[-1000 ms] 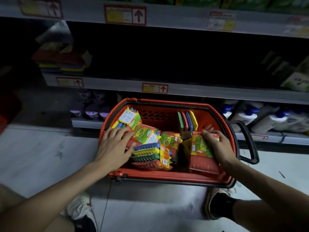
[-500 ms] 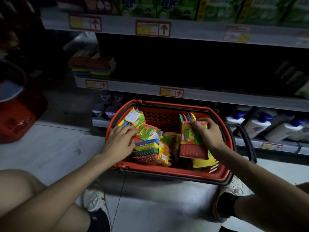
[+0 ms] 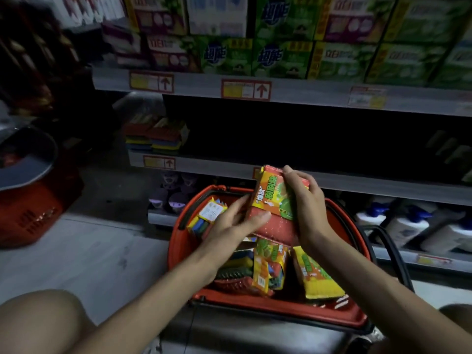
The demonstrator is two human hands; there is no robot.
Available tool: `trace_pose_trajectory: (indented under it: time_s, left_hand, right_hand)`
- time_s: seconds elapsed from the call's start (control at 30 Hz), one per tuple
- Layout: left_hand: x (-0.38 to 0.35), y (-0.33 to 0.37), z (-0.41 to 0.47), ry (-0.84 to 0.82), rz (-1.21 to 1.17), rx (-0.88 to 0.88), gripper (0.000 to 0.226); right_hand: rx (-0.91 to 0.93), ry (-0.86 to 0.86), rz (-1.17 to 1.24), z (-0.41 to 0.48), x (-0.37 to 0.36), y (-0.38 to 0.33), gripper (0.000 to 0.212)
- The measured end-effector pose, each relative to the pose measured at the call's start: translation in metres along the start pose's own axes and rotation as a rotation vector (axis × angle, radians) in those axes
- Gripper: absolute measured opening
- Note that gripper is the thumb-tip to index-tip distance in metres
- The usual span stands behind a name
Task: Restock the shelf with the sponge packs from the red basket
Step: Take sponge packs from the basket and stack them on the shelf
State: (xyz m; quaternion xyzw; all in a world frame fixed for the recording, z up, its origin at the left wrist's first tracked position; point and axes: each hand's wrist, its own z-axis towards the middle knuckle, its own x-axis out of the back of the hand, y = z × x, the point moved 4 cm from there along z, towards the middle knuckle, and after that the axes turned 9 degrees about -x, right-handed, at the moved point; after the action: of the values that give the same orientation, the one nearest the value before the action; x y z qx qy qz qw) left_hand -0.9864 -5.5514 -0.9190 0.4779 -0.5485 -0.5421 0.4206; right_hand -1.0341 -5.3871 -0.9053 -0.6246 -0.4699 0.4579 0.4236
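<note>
Head view: sponge pack (image 3: 277, 198) gripped by right hand (image 3: 307, 213), held above red basket (image 3: 268, 309); left hand (image 3: 229, 227) flat, fingers straight, touching pack's lower edge. Pack best steadied by both hands, carried level to shelf (image 3: 219, 167), set beside sponge stack (image 3: 155, 136), label faced outward.

**Q:** Basket construction?
**A:** The red basket (image 3: 281, 310) is smooth, semi-gloss plastic. Its handle (image 3: 394, 254) at 3 o'clock is black plastic.

**Q:** Sponge pack?
**A:** The sponge pack (image 3: 270, 198) has a glossy printed sleeve over a red, finely textured face.

**Q:** Surroundings?
**A:** The shelf (image 3: 306, 98) at 12 o'clock looks like matt grey painted metal and carries paper price labels (image 3: 245, 90). The floor (image 3: 84, 256) is smooth, pale and scuffed.
</note>
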Motion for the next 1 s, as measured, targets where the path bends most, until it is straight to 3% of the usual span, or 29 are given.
trace_pose_trajectory:
  time_s: [0.07, 0.17, 0.33, 0.43, 0.63, 0.77, 1.0]
  left_hand:
    - [-0.002, -0.001, 0.005, 0.049, -0.079, -0.009, 0.069]
    - [0.004, 0.005, 0.015, 0.169, -0.198, -0.037, 0.065]
    - [0.023, 0.007, 0.028, 0.390, -0.339, -0.071, 0.059]
    - [0.029, 0.003, 0.032, 0.466, -0.333, -0.080, 0.057]
    - [0.039, -0.009, 0.039, 0.471, -0.343, -0.078, 0.048]
    - [0.058, -0.006, 0.046, 0.470, -0.198, -0.099, 0.037]
    - [0.111, -0.001, 0.075, 0.740, -0.075, -0.175, 0.030]
  right_hand:
    - [-0.005, 0.013, 0.034, 0.006, -0.002, -0.001, 0.045]
    - [-0.050, -0.015, 0.109, 0.012, -0.008, 0.001, 0.055]
    - [0.021, 0.004, -0.043, 0.003, -0.015, 0.010, 0.048]
    - [0.082, -0.071, -0.145, -0.006, -0.022, 0.011, 0.030]
    - [0.146, -0.086, -0.198, -0.008, -0.035, 0.013, 0.029]
    - [0.107, -0.122, -0.200, 0.004, -0.049, 0.019, 0.032]
    - [0.082, -0.013, -0.127, 0.047, -0.102, 0.032, 0.023]
